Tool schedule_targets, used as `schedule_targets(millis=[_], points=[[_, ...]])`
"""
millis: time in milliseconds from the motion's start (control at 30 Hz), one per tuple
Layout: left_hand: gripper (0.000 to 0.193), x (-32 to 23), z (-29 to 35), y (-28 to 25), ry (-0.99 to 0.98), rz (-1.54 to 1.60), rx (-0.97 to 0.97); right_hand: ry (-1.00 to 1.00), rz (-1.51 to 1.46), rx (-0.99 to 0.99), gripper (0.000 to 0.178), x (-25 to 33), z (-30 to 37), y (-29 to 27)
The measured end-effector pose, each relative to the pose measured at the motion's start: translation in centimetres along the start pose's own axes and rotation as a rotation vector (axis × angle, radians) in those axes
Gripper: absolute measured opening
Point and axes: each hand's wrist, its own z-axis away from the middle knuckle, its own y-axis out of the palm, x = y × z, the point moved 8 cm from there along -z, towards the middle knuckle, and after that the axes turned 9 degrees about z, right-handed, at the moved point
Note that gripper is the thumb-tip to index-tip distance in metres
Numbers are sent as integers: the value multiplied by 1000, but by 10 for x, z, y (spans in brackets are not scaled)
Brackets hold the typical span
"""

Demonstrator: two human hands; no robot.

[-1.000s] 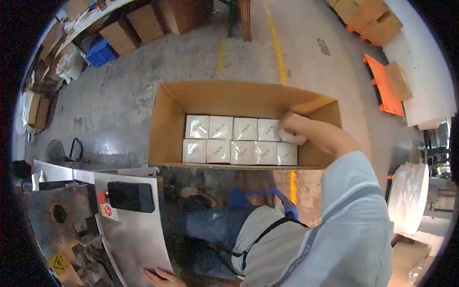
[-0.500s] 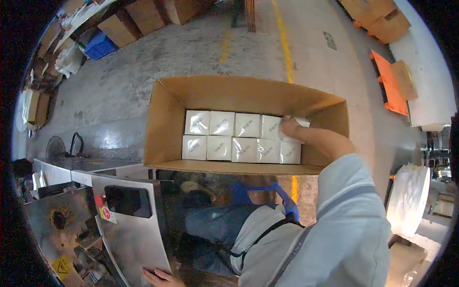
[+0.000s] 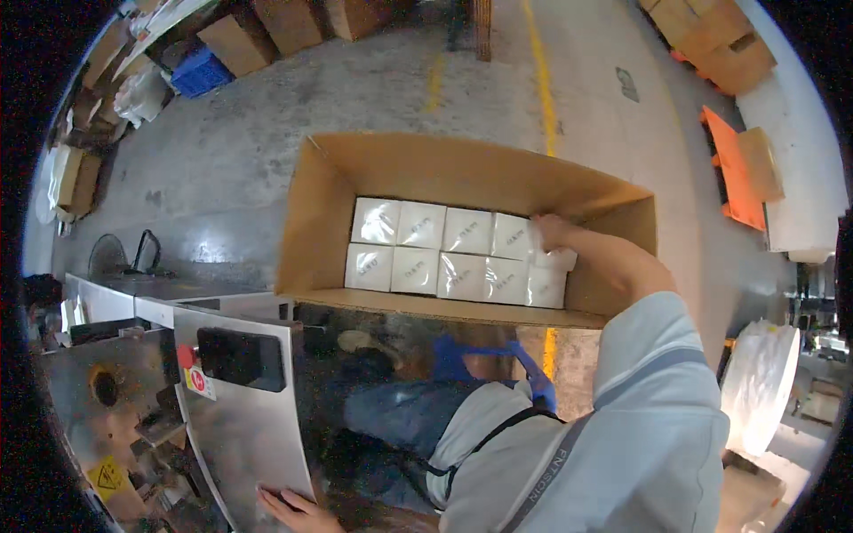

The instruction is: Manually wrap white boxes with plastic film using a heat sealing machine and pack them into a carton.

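Note:
A large open cardboard carton holds two rows of small white boxes with dark print and a shiny clear wrap. My right hand reaches into its right end, over the last box of the far row. The hand covers most of that box, and my fingertips are hidden, so I cannot make out whether they grip it or press on it. At the lower left, my left hand rests with its fingers stretched out on a metal machine panel, and nothing is in it.
The machine panel carries a dark screen and a red button. A blue plastic stool shows below the carton. Brown cartons and a blue crate stand at the far left. An orange pallet lies at the right.
My right hand has shifted slightly over the end box, which is now more covered. The carton sits a little further right in view. My left hand stays on the panel.

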Motion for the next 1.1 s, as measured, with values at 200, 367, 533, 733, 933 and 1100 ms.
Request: schedule_targets(millis=[200, 367, 533, 733, 933, 1100], points=[[51, -2, 1, -2, -20, -50, -1, -674, -613, -174, 67, 1, 45, -30], [52, 8, 4, 1, -38, -36, -10, -247, -77, -52, 77, 23, 26, 6], [53, 13, 2, 2, -36, -78, 10, -79, -38, 57, 78, 33, 47, -36], [52, -3, -4, -1, 46, -112, 31, -25, 73, 26, 53, 21, 4, -30], [51, -3, -3, 2, -101, -44, 55, 127, 216, -132, 21, 23, 33, -33], [51, -7, -5, 4, -64, -2, 66, 82, 154, 145, 55, 12, 45, 49]])
